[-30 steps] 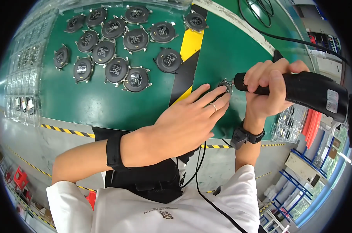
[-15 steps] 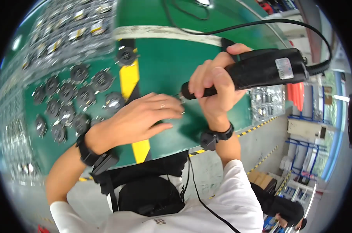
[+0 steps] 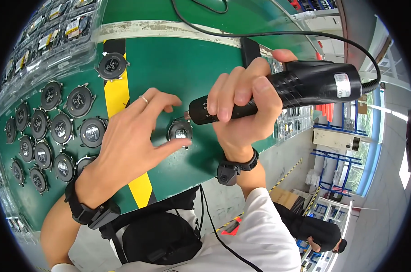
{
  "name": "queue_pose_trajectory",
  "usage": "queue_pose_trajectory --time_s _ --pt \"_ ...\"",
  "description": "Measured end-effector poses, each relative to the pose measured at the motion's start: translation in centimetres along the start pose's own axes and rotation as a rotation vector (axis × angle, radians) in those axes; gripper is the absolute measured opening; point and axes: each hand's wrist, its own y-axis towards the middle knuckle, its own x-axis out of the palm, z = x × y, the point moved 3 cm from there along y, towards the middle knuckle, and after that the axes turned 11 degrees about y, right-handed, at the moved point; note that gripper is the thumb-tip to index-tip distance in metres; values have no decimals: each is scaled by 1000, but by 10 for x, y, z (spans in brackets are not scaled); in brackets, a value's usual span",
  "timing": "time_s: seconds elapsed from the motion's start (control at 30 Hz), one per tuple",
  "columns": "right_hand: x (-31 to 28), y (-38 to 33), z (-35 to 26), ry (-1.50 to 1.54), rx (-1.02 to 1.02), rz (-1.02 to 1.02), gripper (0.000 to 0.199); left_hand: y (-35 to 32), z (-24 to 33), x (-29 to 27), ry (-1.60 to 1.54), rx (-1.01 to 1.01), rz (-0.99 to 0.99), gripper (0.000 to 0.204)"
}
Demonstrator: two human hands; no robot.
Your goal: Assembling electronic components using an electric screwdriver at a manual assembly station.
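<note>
On green bench [image 3: 201, 68] — left hand [image 3: 133, 136] splayed.

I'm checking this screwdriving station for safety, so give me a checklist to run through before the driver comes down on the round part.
1. Left hand steadies the round part, thumb and fingers at its rim: ok.
2. Right hand grips the black electric screwdriver firmly: ok.
3. Driver tip seated on a screw: cannot tell, the tip is too small to see.
4. Fingers clear of the tip: not ok, they lie close beside it.
5. Power cable clear of the part: ok.
6. Other round parts lie apart at the left: ok.
</note>
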Motion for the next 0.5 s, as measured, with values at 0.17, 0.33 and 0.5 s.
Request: queue_pose_trajectory --time_s 0.17,0.33,0.5 --pt "1 0 -3 -19 -34 -30 43 1 -16 3 -4 5 -83 22" --pt "-14 8 -10 -51 -76 17 45 4 -2 2 -64 -70 85 19" --pt "-24 11 -15 -82 -85 21 44 -2 2 -1 77 159 6 19"
